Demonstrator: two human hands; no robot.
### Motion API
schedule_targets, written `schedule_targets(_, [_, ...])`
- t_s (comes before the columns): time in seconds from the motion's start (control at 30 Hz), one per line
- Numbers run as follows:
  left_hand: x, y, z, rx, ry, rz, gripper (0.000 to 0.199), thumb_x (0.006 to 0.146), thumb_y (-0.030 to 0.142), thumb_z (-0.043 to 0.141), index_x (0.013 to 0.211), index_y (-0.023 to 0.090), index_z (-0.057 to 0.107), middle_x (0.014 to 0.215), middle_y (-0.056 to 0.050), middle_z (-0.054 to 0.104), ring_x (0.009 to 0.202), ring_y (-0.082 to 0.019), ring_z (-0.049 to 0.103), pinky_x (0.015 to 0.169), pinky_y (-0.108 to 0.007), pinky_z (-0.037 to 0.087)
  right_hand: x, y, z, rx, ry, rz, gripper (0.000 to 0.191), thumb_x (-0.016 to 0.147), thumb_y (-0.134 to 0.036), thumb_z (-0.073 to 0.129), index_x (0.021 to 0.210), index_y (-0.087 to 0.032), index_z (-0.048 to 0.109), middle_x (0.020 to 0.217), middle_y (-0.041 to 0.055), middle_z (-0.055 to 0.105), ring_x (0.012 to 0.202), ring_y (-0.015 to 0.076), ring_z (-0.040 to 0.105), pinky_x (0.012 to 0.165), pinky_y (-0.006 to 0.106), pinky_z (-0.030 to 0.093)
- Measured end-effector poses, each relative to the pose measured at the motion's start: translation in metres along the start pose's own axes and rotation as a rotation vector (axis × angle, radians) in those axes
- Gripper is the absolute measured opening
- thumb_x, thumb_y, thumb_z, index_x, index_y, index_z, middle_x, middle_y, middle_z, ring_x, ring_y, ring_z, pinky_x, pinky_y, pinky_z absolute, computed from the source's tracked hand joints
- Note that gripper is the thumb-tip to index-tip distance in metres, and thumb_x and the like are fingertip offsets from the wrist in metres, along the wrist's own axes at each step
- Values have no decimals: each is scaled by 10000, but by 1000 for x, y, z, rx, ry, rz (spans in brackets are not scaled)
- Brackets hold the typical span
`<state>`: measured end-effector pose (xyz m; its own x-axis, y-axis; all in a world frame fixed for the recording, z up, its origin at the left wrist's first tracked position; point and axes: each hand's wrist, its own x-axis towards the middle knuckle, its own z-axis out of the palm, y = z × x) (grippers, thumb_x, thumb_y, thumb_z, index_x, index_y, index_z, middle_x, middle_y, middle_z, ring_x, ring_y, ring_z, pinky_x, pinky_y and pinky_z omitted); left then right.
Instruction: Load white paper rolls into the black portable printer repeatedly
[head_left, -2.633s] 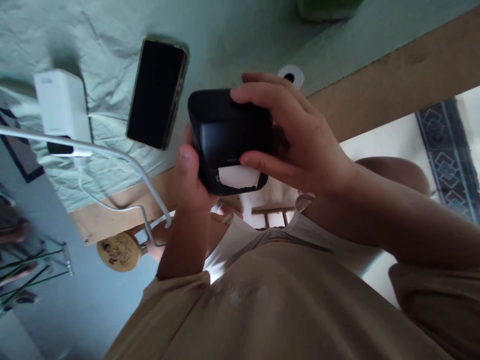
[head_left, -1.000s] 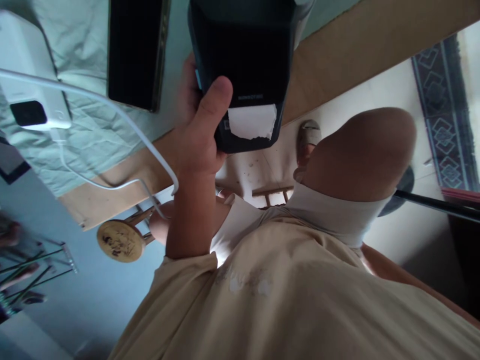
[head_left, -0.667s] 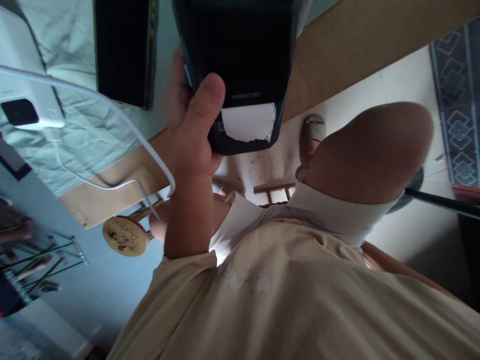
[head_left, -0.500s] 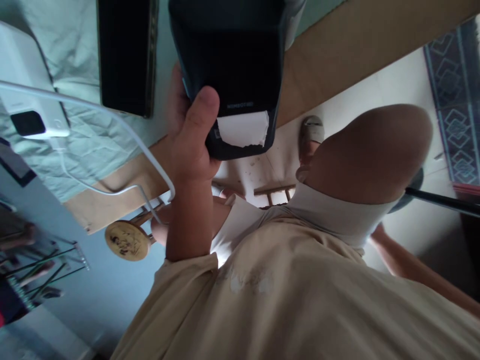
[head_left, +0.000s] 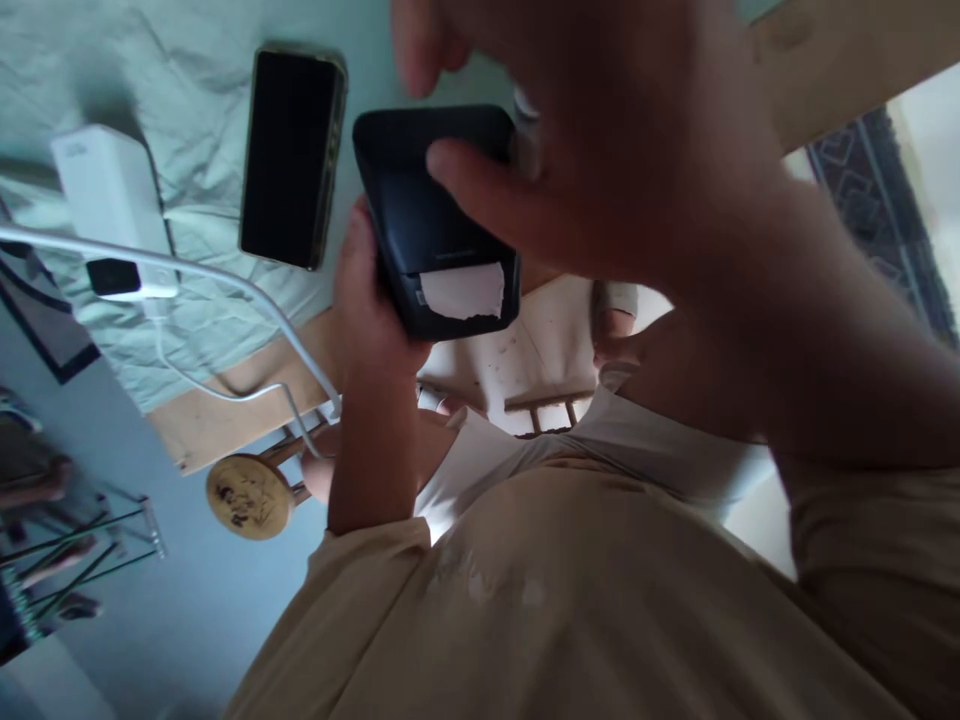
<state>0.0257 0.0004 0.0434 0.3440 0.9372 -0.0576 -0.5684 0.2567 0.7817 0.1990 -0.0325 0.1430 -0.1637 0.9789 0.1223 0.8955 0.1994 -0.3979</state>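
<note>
Toward the left corner of the cloth-covered table [head_left: 206, 190] lies a white box [head_left: 112, 205], then a dark phone [head_left: 289, 160]. The left hand [head_left: 379, 305] grasps a black device [head_left: 416, 215] by its side, above the near wooden edge [head_left: 247, 380]. The blurred right hand [head_left: 600, 150] hangs over the device, thumb and fingers apart; whether it grips anything, one cannot tell.

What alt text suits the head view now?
A person's left grip holds a black device bearing ragged white paper, with the blurred right grip spread over it, contact unclear. A dark phone and a white cabled device lie at left on green cloth.
</note>
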Motion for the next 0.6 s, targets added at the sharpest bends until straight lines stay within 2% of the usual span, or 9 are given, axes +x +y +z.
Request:
schedule_targets(0.1, [1,-1,-4,18,-7,41,305,1006,301,453,999,149,717,966,-16,732,1005,-116,686,1028,-233,547,11,-1,6,-122,-88,-98,586,856,-459,318,1350,-199,496,1337,-79,466,1307,178,491,1160,357,379])
schedule_targets(0.17, [2,0,-6,16,-28,78,337,1021,249,421,997,143,739,964,-7,742,980,-99,690,1034,-230,540,12,-1,11,-120,-92,-126,593,874,-510,300,1320,-184,517,1317,-51,482,1305,161,472,1134,316,376])
schedule_targets(0.23, [2,1,-7,1,-30,108,354,1026,177,395,987,111,740,921,6,745,892,-54,689,953,-176,548,9,-1,14,-105,-77,-179,607,889,-545,324,1325,-172,523,1329,-11,478,1310,157,455,1134,286,361])
schedule_targets(0.3, [1,1,-7,-13,-6,110,332,1015,151,419,918,99,731,800,34,718,763,-17,665,822,-119,546,5,-3,16,-109,-66,-204,611,901,-523,372,1394,-178,479,1403,36,434,1323,192,445,1174,327,340])
schedule_targets(0.37, [1,2,-8,-22,13,83,288,1000,184,473,868,102,715,724,50,678,721,-14,660,769,-110,551,2,-7,18,-115,-67,-171,608,911,-482,412,1463,-228,415,1456,55,394,1332,233,441,1191,401,338])
schedule_targets(0.43, [2,2,-8,-25,21,44,268,1000,229,489,940,112,721,801,39,701,855,-38,700,877,-153,571,1,-9,17,-94,-95,-119,610,921,-481,421,1491,-264,387,1460,49,386,1335,234,442,1175,397,364])
schedule_targets(0.53, [2,3,-8,3,-8,9,369,1016,379,456,1092,136,723,1028,8,714,1132,-89,673,1088,-231,513,3,-6,11,-54,-70,-109,583,931,-525,381,1438,-251,465,1408,40,432,1302,199,460,1141,331,363])
schedule_targets(0.6, [1,2,-8,35,-27,11,354,964,443,552,1113,169,720,1043,15,702,1127,-103,675,1063,-225,525,6,-1,5,-41,14,-108,558,931,-551,331,1366,-260,528,1315,-9,500,1264,160,483,1127,294,344])
